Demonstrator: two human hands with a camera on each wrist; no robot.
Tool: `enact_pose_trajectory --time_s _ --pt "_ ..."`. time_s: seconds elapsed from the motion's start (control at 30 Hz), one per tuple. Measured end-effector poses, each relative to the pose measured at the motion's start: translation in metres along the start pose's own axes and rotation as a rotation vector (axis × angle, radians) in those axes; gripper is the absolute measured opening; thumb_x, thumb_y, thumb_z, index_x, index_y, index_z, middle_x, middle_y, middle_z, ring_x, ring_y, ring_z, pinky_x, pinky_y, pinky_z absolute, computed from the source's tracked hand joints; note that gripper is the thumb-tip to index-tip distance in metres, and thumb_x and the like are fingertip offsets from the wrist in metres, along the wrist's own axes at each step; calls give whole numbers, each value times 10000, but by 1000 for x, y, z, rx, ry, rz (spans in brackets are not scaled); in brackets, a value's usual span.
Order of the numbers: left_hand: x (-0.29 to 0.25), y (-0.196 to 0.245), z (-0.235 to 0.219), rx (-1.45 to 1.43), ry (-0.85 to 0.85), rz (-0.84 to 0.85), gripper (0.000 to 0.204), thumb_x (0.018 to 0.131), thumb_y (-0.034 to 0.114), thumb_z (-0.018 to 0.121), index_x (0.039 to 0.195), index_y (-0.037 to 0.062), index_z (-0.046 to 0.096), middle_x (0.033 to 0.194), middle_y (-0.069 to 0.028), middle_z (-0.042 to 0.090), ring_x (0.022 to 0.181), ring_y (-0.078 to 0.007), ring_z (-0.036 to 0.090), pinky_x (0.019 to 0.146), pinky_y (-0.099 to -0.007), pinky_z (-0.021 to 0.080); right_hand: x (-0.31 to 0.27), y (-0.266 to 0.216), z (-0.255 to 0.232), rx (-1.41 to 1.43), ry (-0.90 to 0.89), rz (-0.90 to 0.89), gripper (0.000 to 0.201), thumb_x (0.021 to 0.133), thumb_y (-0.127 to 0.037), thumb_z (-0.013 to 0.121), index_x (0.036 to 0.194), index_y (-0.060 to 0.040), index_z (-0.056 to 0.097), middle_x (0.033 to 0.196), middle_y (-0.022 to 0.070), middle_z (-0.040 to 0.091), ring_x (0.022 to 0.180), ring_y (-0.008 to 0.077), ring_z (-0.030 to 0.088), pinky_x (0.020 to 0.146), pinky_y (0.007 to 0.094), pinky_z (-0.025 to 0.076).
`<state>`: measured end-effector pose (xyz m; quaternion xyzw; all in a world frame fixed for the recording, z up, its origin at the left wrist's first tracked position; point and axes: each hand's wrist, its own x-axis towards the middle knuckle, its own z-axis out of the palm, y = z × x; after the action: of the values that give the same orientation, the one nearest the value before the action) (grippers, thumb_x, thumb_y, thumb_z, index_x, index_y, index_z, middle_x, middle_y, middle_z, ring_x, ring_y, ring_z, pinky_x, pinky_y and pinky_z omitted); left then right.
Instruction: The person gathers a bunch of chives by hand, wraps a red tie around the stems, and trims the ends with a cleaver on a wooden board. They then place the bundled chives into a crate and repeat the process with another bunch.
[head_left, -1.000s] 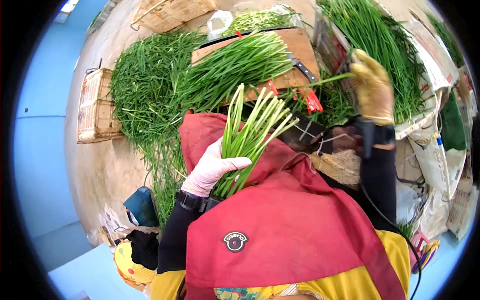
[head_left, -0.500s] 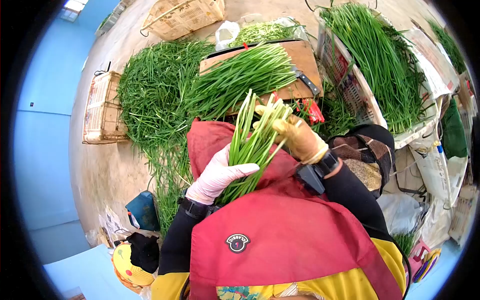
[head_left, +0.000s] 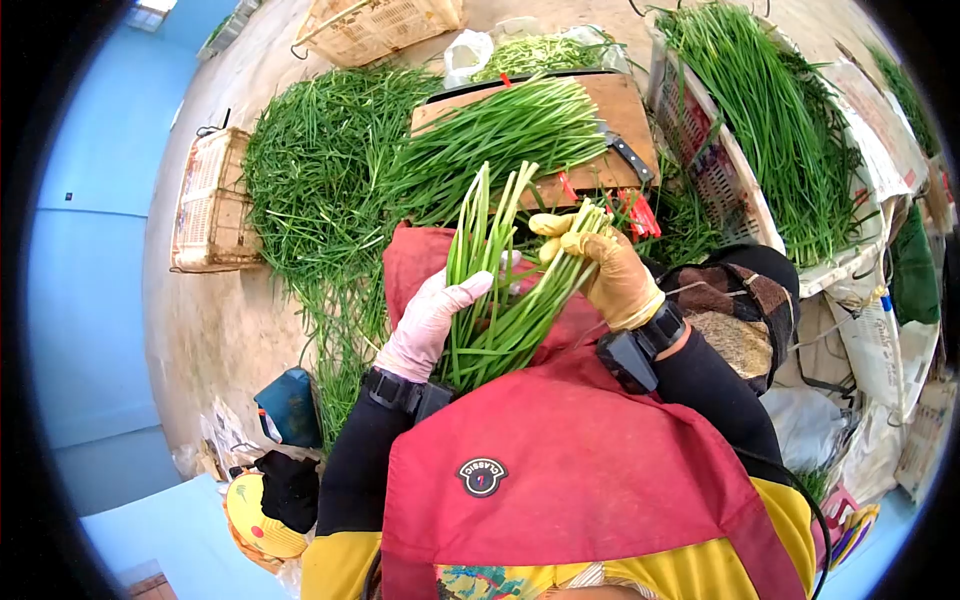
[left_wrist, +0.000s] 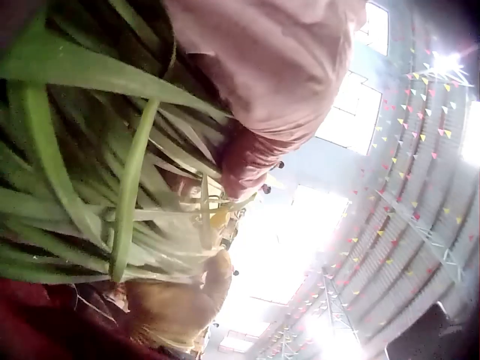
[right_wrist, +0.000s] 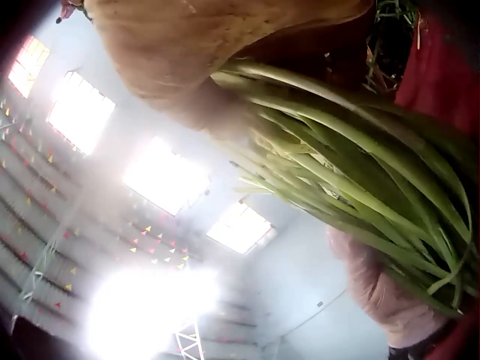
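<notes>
A bunch of long, flat-leaved garlic chives point(head_left: 500, 345) lies across my lap, pale stem ends up. My left hand point(head_left: 425, 325), in a pale pink glove, grips its left part with the thumb across the stems. In a yellowish glove, my right hand point(head_left: 618, 282) pinches the pale ends of the right part. A gap separates the two groups of stem ends at the top. The right wrist view shows the stems point(right_wrist: 352, 161) running from the right glove point(right_wrist: 195, 45) toward the left glove point(right_wrist: 382, 289). Leaves point(left_wrist: 97, 172) cover much of the left wrist view.
Ahead, a wooden board point(head_left: 635, 105) bears more chives point(head_left: 520, 120) and a black-handled knife point(head_left: 628, 158). Red ties point(head_left: 640, 215) hang at its front edge. A loose green heap point(head_left: 320, 160) lies left, beside a crate point(head_left: 208, 205). To the right stands a filled crate point(head_left: 715, 165).
My right hand has come from beside the right crate, where it held a thin green strand, to the bunch's pale ends. The bunch has spread into two groups; my left hand keeps its grip.
</notes>
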<state>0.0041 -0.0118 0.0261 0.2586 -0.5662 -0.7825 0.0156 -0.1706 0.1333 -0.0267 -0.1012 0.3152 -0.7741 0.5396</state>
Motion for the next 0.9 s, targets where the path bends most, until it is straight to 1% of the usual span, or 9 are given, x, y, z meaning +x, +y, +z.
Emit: enact_pose_trajectory --time_s 0.07,0.2,0.23,0.27,0.37,0.5,0.67,0.77,0.9 --pt "1 0 -3 -49 7 -11 440 973 228 541 1341 -14 523 1351 -97 567 1207 -173 529 1045 -327 393 3 5 -11 -2 -47 -2 363 846 -160 615 1121 77 621 1008 142 687 845 195 658 783 323 547" --pt "0 2 -3 24 25 -1 420 971 199 552 1343 4 528 1380 -100 541 1226 -159 512 1031 -324 402 6 11 -8 26 -61 35 296 834 -148 634 1037 68 636 884 117 670 793 198 650 744 322 535" --pt "0 1 -1 52 47 24 419 968 192 569 1346 15 530 1259 -75 612 1105 -134 571 931 -295 460 5 11 -1 8 -24 13 290 831 -120 634 1049 70 634 876 118 668 775 200 648 734 320 534" --pt "-1 1 0 52 43 22 419 968 192 569 1346 15 530 1259 -75 612 1105 -134 571 931 -295 460 4 8 4 -12 13 -8 286 827 -93 634 1061 72 633 869 119 666 757 201 646 724 319 533" --pt "-1 -1 4 73 89 -35 329 965 176 594 1259 27 577 942 7 639 770 -79 586 705 -241 481 5 7 9 -109 57 -16 284 863 -69 656 1121 45 625 848 72 650 710 163 617 680 287 514" --pt "-1 -2 12 84 46 -11 236 955 163 624 1149 31 600 916 -1 637 767 -88 588 734 -241 479 1 5 23 -206 158 -15 209 891 -102 669 1057 20 631 822 40 631 697 137 596 668 281 503" --pt "2 -11 9 135 43 22 245 958 173 622 1154 28 600 910 -6 637 755 -89 594 730 -238 479 3 10 14 -232 169 -20 141 891 -98 648 982 6 623 817 53 633 690 156 603 663 292 509" --pt "2 -8 4 62 51 -19 260 960 176 613 1168 22 592 908 -32 643 728 -99 606 710 -245 487 0 5 8 -174 152 -80 113 885 -61 584 972 6 613 776 76 619 673 183 612 643 313 526" --pt "-1 0 -1 14 -14 -31 382 956 182 588 1298 20 539 965 -55 655 740 -103 596 706 -249 493 5 10 0 -24 245 -106 124 890 -106 640 951 1 651 730 62 640 618 160 611 573 279 495"
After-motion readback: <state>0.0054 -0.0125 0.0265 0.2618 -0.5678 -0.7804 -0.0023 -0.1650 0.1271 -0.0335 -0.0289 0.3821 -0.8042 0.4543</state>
